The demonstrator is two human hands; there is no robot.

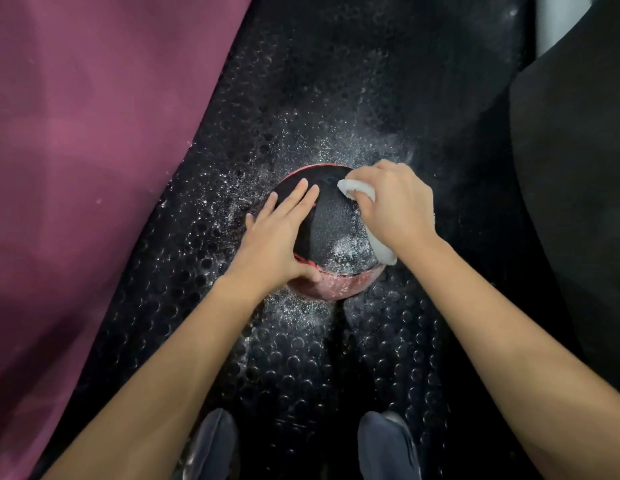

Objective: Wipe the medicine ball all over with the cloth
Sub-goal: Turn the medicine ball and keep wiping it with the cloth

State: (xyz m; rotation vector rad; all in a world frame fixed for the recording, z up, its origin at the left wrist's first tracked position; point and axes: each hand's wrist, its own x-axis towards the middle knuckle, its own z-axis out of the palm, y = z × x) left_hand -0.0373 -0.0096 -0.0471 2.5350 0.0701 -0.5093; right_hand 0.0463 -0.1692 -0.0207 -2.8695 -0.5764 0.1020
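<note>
A black and red medicine ball (pixel 336 233) sits on the black studded floor mat, dusted with white powder on its near right side. My left hand (pixel 277 233) lies flat on the ball's left side, fingers straight, thumb down at the red lower panel. My right hand (pixel 395 206) grips a white cloth (pixel 357 190) and presses it onto the ball's upper right. One end of the cloth sticks out below my wrist at the ball's right edge.
White powder is scattered over the studded black mat (pixel 301 358) around the ball. A maroon mat (pixel 86 150) fills the left side. A dark padded surface (pixel 578 168) stands at the right. My two dark shoes (pixel 384 445) are at the bottom edge.
</note>
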